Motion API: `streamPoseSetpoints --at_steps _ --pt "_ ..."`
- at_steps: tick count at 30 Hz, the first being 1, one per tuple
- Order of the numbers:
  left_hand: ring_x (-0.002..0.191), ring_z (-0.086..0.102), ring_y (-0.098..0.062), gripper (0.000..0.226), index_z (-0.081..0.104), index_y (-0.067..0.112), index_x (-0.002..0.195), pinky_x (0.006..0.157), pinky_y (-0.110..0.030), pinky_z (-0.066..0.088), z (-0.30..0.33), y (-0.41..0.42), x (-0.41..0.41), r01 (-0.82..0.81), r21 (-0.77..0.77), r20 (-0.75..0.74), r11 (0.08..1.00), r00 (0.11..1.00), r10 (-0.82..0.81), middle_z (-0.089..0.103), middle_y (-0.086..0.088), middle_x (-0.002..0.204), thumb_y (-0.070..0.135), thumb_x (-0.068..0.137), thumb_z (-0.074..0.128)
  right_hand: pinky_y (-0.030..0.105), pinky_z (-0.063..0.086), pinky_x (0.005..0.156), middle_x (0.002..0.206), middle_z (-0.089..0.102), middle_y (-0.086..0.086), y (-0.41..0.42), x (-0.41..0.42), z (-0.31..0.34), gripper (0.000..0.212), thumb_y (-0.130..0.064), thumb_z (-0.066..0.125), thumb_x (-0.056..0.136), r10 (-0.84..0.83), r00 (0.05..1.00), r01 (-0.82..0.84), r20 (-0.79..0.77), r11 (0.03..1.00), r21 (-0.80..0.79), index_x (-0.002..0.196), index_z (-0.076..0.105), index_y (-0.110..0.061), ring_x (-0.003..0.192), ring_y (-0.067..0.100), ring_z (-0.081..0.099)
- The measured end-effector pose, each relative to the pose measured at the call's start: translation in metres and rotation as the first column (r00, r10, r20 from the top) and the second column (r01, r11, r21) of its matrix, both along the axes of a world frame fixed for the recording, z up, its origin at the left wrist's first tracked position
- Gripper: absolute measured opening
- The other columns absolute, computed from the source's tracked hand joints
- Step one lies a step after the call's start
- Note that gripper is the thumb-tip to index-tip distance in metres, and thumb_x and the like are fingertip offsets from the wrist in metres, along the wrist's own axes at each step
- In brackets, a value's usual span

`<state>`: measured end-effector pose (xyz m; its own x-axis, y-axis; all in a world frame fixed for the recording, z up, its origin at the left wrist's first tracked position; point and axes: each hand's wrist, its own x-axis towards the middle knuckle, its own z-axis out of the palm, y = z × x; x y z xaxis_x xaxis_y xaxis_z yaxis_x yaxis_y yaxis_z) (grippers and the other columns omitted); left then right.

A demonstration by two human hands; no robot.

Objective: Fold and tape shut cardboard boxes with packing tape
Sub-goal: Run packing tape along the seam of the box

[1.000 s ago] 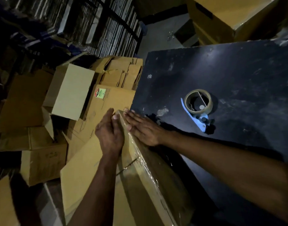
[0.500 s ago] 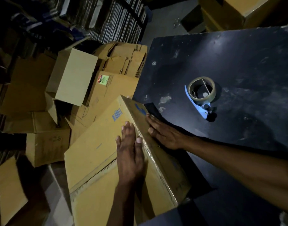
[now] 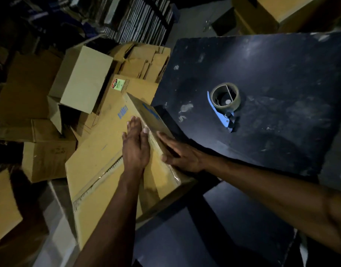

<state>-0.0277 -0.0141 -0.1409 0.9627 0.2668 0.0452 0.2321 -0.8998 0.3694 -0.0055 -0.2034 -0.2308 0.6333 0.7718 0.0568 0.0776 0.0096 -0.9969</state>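
A: Box (image 3: 100,151) at centre-left of the frame, tilted, one long corner edge pointing up the picture. Brown card, blue print near its upper end. A seam with glossy tape runs across the broad face at lower left. Its right side lies against the edge of the dark worktop (image 3: 281,74).

B: Hands?

A: Both on the box, one to each side of that corner edge. Left hand (image 3: 136,149) lies flat on the broad face, fingers (image 3: 133,126) straight and together, pointing up the frame; nothing gripped. Right hand (image 3: 182,155) comes in from the right, palm against the narrower side face, fingers straight, pressing rather than holding.

B: Tape along the edge?

A: A shiny strip shows on the corner between the two hands. Where it ends I cannot tell; the light is poor.

B: And the tape itself?

A: Tape dispenser (image 3: 224,105) sits on the worktop at centre-right, well apart from both hands. Brownish roll, blue handle pointing down the frame.

B: Surroundings?

A: Pale box (image 3: 81,78) at upper left, closed, resting on other cartons. Flattened cartons (image 3: 144,62) stacked at upper centre, just beside the worktop's left corner. One carton with a red and green sticker (image 3: 117,84) lies just above the box. More cartons (image 3: 48,160) at the left edge. Dark shelving (image 3: 142,18) along the top.
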Motion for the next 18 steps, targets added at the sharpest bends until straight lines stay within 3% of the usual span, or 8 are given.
streamPoseSetpoints --at_steps 3,5,7,10,12,14,18 --pt "0.167 0.023 -0.02 0.061 0.037 0.016 0.169 0.134 -0.058 0.022 0.007 -0.01 -0.006 -0.058 0.098 0.085 0.993 0.995 0.05 0.034 -0.005 0.177 0.048 0.118 0.037 0.035 0.018 0.132 0.178 0.01 -0.01 -0.001 0.007 -0.006 0.093 -0.067 0.057 0.099 0.02 1.0 -0.019 0.015 0.999 -0.041 0.171 0.007 -0.035 0.16 0.003 0.013" --pt "0.162 0.034 -0.017 0.055 0.046 0.017 0.165 0.131 -0.052 0.033 0.02 -0.03 -0.028 -0.059 0.054 0.157 0.997 0.986 0.05 0.043 -0.003 0.172 0.045 0.118 0.044 0.041 0.03 0.129 0.176 0.02 -0.008 -0.009 0.016 -0.012 0.098 -0.079 0.057 0.093 0.022 0.999 -0.018 0.032 0.995 -0.101 0.169 0.008 -0.043 0.157 0.009 0.028" --pt "0.158 0.04 -0.009 0.052 0.052 0.019 0.162 0.128 -0.043 0.04 0.033 -0.053 -0.063 0.004 -0.013 0.142 1.0 0.99 -0.002 0.048 0.001 0.169 0.043 0.116 0.052 0.045 0.039 0.124 0.174 0.028 -0.009 -0.018 0.016 -0.017 0.105 -0.088 0.059 0.085 0.03 0.999 -0.027 0.021 0.991 -0.128 0.168 0.008 -0.047 0.154 0.013 0.039" --pt "0.159 0.041 -0.012 0.063 0.049 0.017 0.164 0.127 -0.045 0.042 0.038 -0.071 -0.117 0.175 -0.074 0.033 0.982 0.984 -0.173 0.045 0.003 0.171 0.041 0.109 0.066 0.039 0.035 0.127 0.175 0.024 -0.006 -0.024 0.007 -0.017 0.118 -0.091 0.061 0.08 -0.001 0.995 -0.001 -0.104 1.0 -0.018 0.171 0.008 -0.036 0.157 0.01 0.033" --pt "0.161 0.039 -0.02 0.078 0.045 0.014 0.166 0.129 -0.054 0.038 0.031 -0.068 -0.138 0.295 -0.065 -0.03 0.953 0.954 -0.297 0.041 -0.001 0.174 0.046 0.102 0.075 0.031 0.033 0.127 0.177 0.019 -0.007 -0.025 -0.002 -0.013 0.12 -0.083 0.069 0.08 0.028 0.986 -0.021 -0.162 0.999 0.043 0.171 0.008 -0.033 0.158 0.006 0.028" --pt "0.162 0.037 -0.025 0.091 0.044 0.01 0.166 0.13 -0.059 0.035 0.019 -0.063 -0.146 0.369 0.056 -0.078 0.928 0.928 -0.364 0.037 -0.006 0.175 0.054 0.096 0.08 0.031 0.035 0.126 0.176 0.019 -0.012 -0.023 -0.008 -0.018 0.118 -0.066 0.082 0.082 0.068 0.987 -0.065 -0.143 0.998 0.023 0.171 0.009 -0.037 0.156 0.003 0.03" --pt "0.159 0.041 -0.019 0.091 0.05 0.012 0.163 0.128 -0.055 0.04 0.007 -0.064 -0.145 0.313 0.158 -0.034 0.937 0.95 -0.311 0.042 -0.005 0.172 0.059 0.092 0.083 0.033 0.037 0.125 0.173 0.028 -0.015 -0.033 -0.009 -0.039 0.111 -0.051 0.09 0.083 0.072 0.97 -0.063 -0.233 0.997 0.046 0.169 0.02 -0.039 0.154 -0.001 0.033"
